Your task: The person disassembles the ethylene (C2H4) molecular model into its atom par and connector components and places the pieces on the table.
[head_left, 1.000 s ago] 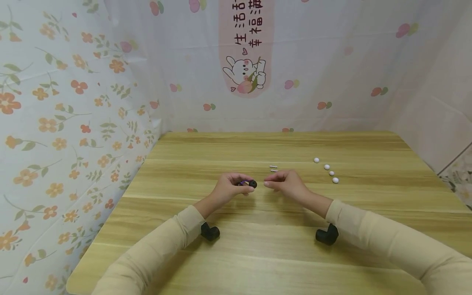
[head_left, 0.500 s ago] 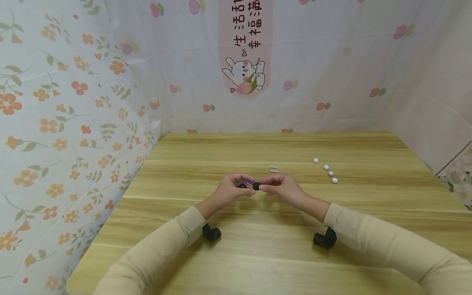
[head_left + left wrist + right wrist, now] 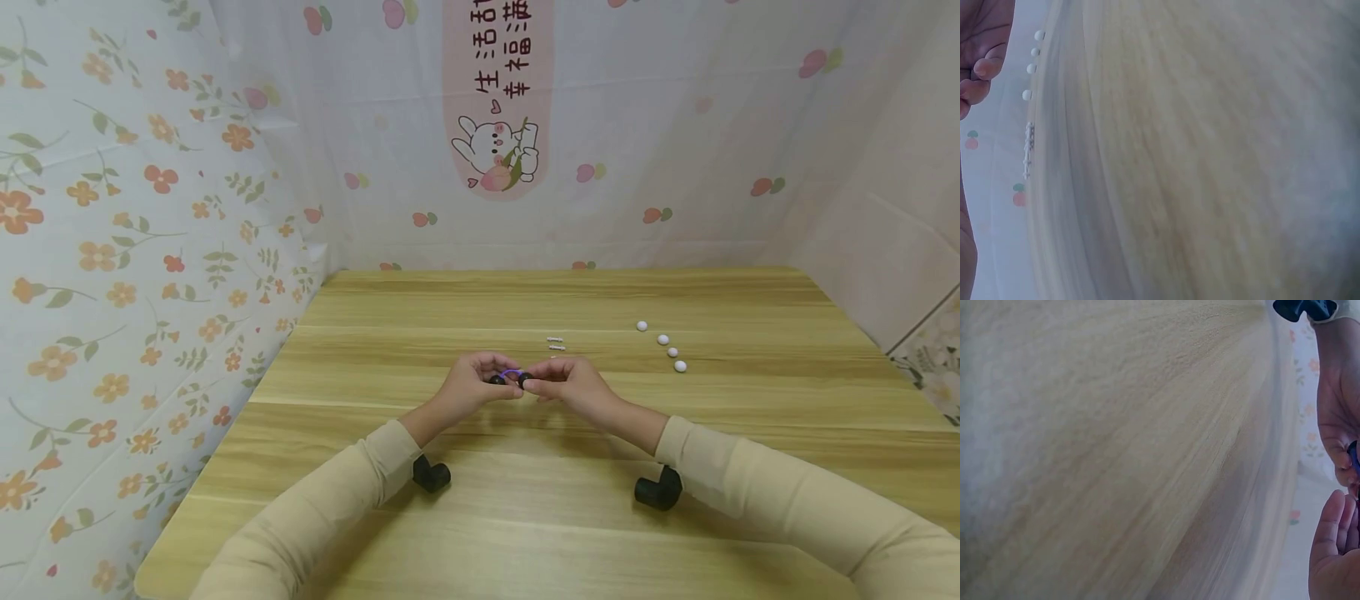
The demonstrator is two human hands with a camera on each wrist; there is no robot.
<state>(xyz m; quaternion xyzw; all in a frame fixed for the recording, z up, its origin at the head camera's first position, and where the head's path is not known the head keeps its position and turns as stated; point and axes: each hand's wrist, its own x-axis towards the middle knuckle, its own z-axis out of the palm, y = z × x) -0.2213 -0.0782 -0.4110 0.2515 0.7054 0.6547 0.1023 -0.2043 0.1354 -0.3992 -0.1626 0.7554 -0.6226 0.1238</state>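
Two black balls, joined by a curved purple link (image 3: 510, 372), are held between the hands above the middle of the table. My left hand (image 3: 478, 379) holds the left black ball (image 3: 497, 380) between thumb and fingers. With thumb and index finger, my right hand (image 3: 570, 381) pinches the right black ball (image 3: 524, 380). Fingers partly hide both balls. At the edge of the right wrist view, part of a dark ball (image 3: 1354, 453) shows by the left hand (image 3: 1339, 434). Only the right hand's fingers (image 3: 985, 69) appear clearly in the left wrist view.
Several small white balls (image 3: 663, 340) lie in a loose line on the wooden table (image 3: 525, 517), to the right. Thin white sticks (image 3: 556, 347) lie just beyond the right hand. Patterned cloth (image 3: 622, 133) hangs behind the table. Black mounts (image 3: 657, 488) sit under both wrists.
The right hand has moved left across the gap and now pinches the right black ball. The joined balls have turned slightly, showing more of the purple link. The left hand has shifted slightly right.
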